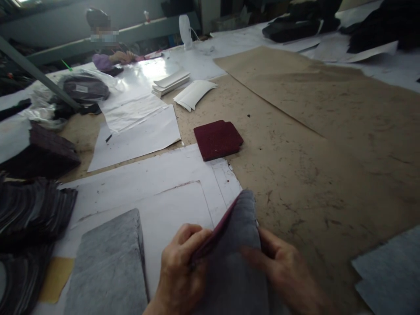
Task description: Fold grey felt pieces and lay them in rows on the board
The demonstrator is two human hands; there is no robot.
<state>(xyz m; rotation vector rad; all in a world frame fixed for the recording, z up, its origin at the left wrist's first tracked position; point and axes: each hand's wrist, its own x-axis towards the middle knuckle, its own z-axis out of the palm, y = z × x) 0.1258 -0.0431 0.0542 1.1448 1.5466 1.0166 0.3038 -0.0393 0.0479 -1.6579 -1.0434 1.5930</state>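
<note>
Between my two hands is a stack of grey fabric pieces (236, 245) with a maroon side that shows along the folded-up left edge. My left hand (185, 267) is closed round that left edge, fingers curled under it. On the other side my right hand (282, 267) grips the right edge, its thumb on the grey face and its fingers at the rim. Another stack of grey pieces (108, 262) lies flat to the left on white paper (173, 197). Beyond my hands rests a small maroon stack (218, 140) with notched corners.
Dark fabric stacks (33, 214) stand along the left side, near a yellow piece (56, 280). More grey fabric (392, 271) lies at the right edge. Brown paper (315, 175) covers the table's right. White card pieces (193, 94) lie farther back. A person (108, 57) works at the far side.
</note>
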